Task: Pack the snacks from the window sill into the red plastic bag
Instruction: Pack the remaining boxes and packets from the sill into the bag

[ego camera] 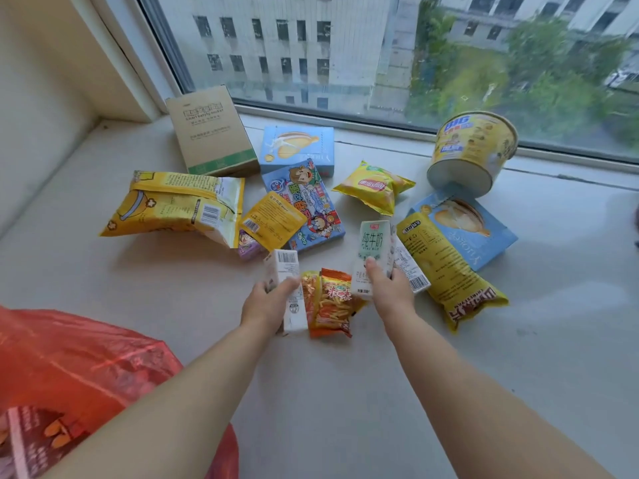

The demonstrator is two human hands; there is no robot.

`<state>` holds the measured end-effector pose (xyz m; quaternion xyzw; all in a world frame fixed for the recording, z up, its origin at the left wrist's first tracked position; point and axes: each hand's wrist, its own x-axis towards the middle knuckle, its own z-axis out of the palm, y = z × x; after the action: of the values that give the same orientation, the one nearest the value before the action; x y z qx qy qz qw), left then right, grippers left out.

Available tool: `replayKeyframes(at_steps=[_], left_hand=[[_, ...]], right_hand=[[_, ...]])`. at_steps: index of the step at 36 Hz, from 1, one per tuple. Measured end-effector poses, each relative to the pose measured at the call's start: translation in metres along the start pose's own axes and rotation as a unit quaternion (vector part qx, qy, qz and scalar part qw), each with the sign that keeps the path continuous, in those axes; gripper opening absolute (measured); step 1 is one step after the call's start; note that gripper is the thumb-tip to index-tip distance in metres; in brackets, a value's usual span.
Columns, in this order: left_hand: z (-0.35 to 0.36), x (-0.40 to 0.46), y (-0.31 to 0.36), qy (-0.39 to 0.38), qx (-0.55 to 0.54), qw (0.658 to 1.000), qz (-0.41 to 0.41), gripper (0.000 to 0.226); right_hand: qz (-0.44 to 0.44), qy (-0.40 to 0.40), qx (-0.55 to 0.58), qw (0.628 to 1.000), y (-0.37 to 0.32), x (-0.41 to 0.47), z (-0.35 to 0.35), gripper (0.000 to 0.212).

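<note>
Head view: both hands are down on the window sill (415,392), each gripping a milk carton. Left hand (268,300) is wrapped round a white carton (287,292) lying with its barcode end pointing away; thumb on top, fingers underneath, so it looks like a lift grip, not a push. Right hand (389,288) clamps the green-and-white pure-milk carton (371,257) upright from its lower half, thumb on the front face. A third carton (409,267) sits just behind the right hand; can't tell if the fingers touch it.

Red plastic bag (79,371) is at lower left, close to the person, mouth slumped, with some printed packet visible through the film. Grabbing two cartons at once probably saves a trip to the bag; rigid cartons also make a sensible bottom layer.

Both forearms are stretched forward, roughly parallel and converging slightly; wrists straight.

Unpacked on the sill:
- orange stick-snack packet (332,305) between the hands, touching the left carton
- Lay's chip bag (375,186)
- long yellow bag (446,267) lying over a blue box (484,226)
- big yellow noodle tub (472,152) tipped on its side
- yellow popcorn-style bag (173,203)
- cartoon-print box (311,198)
- brown carton (211,133) by the glass

Most of the task is left, I'd judge.
</note>
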<state>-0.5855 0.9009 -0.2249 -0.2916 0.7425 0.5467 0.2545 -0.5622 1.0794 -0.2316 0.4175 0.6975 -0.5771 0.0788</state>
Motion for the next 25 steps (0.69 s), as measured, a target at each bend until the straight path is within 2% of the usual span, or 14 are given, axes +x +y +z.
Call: replayKeyframes(at_steps=[2,7,12,14,17,20,21,25], left_hand=[[0.001,-0.001,-0.003,-0.025,0.013,1.000,0.000,0.040],[0.011,0.004,-0.006,-0.057,0.019,0.998,0.012,0.059],[0.019,0.005,-0.007,-0.108,-0.021,0.994,0.005,0.064],[0.018,0.006,-0.008,-0.120,-0.039,0.992,-0.002,0.062],[0.014,-0.001,-0.003,-0.158,-0.070,0.985,-0.019,0.059],[0.011,-0.009,-0.002,-0.211,-0.135,0.967,-0.034,0.029],[0.010,-0.012,-0.003,-0.227,-0.160,0.960,-0.042,0.026],[0.010,-0.025,-0.004,-0.247,-0.226,0.941,-0.049,0.026]], right_hand=[[0.015,-0.020,0.013,1.000,0.006,0.005,0.002,0.075],[0.028,-0.076,0.034,0.996,0.016,0.006,0.014,0.082],[0.043,-0.146,0.114,0.982,0.016,-0.009,0.028,0.041],[0.051,-0.182,0.165,0.968,0.018,-0.013,0.029,0.031],[0.076,-0.217,0.207,0.951,0.023,-0.017,0.024,0.034],[0.110,-0.237,0.235,0.936,0.027,-0.021,0.018,0.038],[0.114,-0.244,0.245,0.931,0.028,-0.023,0.016,0.039],[0.128,-0.253,0.320,0.904,0.025,-0.037,0.007,0.031]])
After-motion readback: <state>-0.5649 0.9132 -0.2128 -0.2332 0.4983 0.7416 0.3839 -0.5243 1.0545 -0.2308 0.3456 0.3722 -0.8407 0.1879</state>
